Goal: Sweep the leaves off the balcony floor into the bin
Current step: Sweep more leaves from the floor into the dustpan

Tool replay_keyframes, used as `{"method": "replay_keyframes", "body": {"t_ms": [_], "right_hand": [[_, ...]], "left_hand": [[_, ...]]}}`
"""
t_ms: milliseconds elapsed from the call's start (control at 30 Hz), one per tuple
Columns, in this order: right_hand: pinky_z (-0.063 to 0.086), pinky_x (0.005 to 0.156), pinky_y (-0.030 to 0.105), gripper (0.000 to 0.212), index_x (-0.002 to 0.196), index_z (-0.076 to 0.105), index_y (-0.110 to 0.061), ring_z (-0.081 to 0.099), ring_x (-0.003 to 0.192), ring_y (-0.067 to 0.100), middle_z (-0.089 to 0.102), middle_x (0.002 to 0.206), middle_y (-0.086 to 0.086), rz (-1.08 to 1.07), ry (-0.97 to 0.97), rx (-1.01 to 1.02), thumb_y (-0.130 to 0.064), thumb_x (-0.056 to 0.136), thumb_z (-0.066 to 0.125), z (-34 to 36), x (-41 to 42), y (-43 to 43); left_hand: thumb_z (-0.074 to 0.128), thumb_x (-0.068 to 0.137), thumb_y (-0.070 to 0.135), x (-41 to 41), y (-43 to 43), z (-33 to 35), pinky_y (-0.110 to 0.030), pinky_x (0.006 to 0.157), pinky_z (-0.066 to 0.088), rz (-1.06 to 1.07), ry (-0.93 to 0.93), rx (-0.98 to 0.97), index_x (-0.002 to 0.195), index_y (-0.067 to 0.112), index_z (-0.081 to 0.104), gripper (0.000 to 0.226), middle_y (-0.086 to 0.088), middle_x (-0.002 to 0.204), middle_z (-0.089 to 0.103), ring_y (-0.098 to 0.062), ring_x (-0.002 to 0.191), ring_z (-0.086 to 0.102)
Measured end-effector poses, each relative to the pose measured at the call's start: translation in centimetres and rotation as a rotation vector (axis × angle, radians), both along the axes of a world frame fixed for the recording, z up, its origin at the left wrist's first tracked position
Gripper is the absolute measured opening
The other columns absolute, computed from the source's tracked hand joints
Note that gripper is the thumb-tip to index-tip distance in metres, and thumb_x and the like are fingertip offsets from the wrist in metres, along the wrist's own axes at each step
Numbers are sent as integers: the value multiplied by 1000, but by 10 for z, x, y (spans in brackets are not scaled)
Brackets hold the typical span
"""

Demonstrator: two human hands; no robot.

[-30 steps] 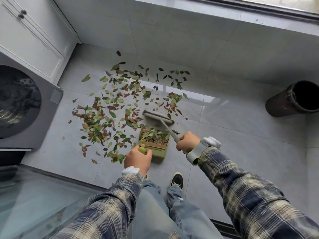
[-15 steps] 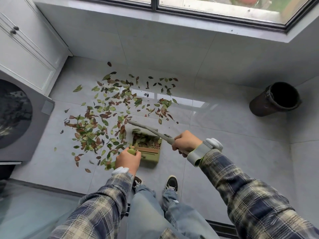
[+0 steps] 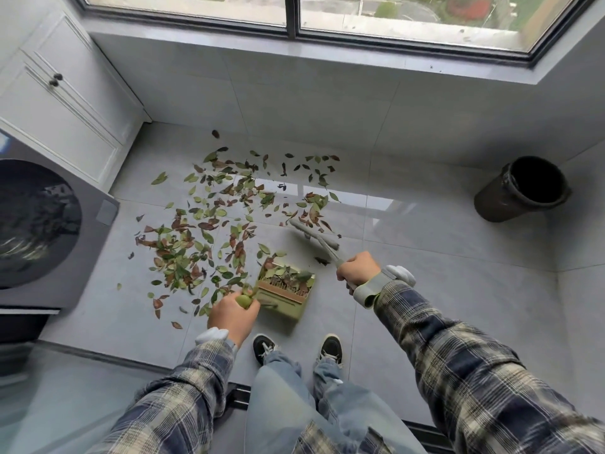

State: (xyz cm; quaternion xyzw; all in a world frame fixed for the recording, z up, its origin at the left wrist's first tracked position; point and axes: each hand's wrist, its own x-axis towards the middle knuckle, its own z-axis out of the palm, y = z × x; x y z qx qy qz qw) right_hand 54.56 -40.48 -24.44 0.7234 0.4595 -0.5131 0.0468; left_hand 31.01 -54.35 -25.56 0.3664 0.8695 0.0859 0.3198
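Head view, looking down at a balcony floor (image 3: 442, 290) of large, glossy pale grey tiles. A low grey wall runs along the far side under a dark-framed window (image 3: 393, 14). A white cabinet (image 3: 65, 103) and the round dark door of a washing machine (image 3: 39, 224) line the left side.

There is one bin (image 3: 504, 208), dark brown and round, its open mouth showing. It sits at the far right, well apart from everything else. The green and brown leaves (image 3: 176, 253) are too many to count and lie spread across the middle and left of the floor. More of them are heaped in the one green dustpan (image 3: 284, 304).

The left hand (image 3: 232, 317) is clenched round the dustpan's rounded handle end, and the pan's mouth points away toward the window. The right hand (image 3: 358, 270) is wrapped round the handle of the one grey brush (image 3: 322, 245). The brush's long axis runs from that hand up and left, with its head at the right edge of the scatter. Whether the head touches the floor cannot be told.

Two black shoes (image 3: 263, 347) stand just behind the dustpan.
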Motion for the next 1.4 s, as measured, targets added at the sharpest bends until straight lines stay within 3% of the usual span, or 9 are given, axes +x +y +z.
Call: {"method": "replay_keyframes", "body": {"t_ms": [233, 367, 433, 700, 867, 967, 1067, 1133, 1400], "right_hand": [[60, 76, 46, 33, 84, 69, -2, 66, 68, 32, 67, 68, 16, 19, -27, -122, -19, 57, 62, -46, 7, -13], [47, 54, 31, 11, 79, 60, -1, 55, 60, 25, 57, 65, 12, 10, -3, -178, -7, 77, 69, -10, 2, -12], [40, 50, 26, 18, 71, 53, -8, 48, 57, 19, 52, 67, 8, 0, 48, -161, -4, 84, 65, 3, -1, -5], [48, 63, 31, 13, 84, 65, -6, 58, 67, 26, 60, 68, 8, 218, -49, -53, -11, 76, 72, 21, -17, 12], [58, 80, 36, 22, 96, 71, -9, 70, 83, 29, 71, 88, 11, 332, -150, -41, -21, 80, 65, 9, -29, 7], [56, 79, 33, 20, 101, 68, -8, 67, 88, 28, 69, 95, 9, 428, -206, -65, -17, 85, 60, 6, -35, 4], [56, 80, 34, 27, 92, 66, -11, 66, 83, 27, 69, 92, 7, 517, -274, -129, -19, 66, 65, 2, -36, 10], [56, 74, 30, 28, 86, 67, -11, 66, 77, 25, 70, 86, 5, 550, -303, -135, -18, 59, 67, 12, -33, 25], [44, 54, 21, 15, 93, 69, -9, 57, 65, 18, 66, 84, 5, 530, -270, -22, -12, 79, 67, 47, -28, 54]], "left_hand": [[62, 88, 37, 20, -4, -11, -25, 60, 41, -63, -2, -27, 82, 24, 65, 15, -3, 70, 61, -25, 68, 55], [61, 89, 37, 33, 4, -14, -28, 64, 46, -46, 14, -23, 83, 20, 65, 18, -5, 73, 59, -27, 71, 55], [61, 89, 37, 36, 8, -15, -29, 65, 49, -36, 19, -24, 83, 18, 65, 20, -6, 74, 59, -27, 72, 55], [62, 88, 32, 37, 12, -16, -28, 65, 43, 117, -8, 11, 83, 19, 64, 14, -7, 75, 62, -29, 71, 54], [62, 88, 30, 34, 17, -16, -26, 64, 40, 175, -25, 13, 88, 20, 66, 10, -2, 71, 57, -28, 70, 54], [63, 88, 30, 33, 21, -19, -27, 65, 40, 195, -18, 29, 88, 20, 66, 11, -4, 72, 57, -29, 71, 53], [62, 89, 30, 31, 26, -20, -28, 65, 39, 186, -5, 10, 82, 19, 62, 14, -4, 71, 55, -29, 71, 51], [61, 90, 30, 31, 29, -20, -28, 64, 38, 191, -4, 5, 78, 17, 60, 18, -4, 69, 54, -28, 69, 50], [60, 88, 30, 30, 42, -18, -29, 65, 41, 194, -9, 14, 85, 13, 66, 19, -8, 75, 59, -30, 71, 52]]}}
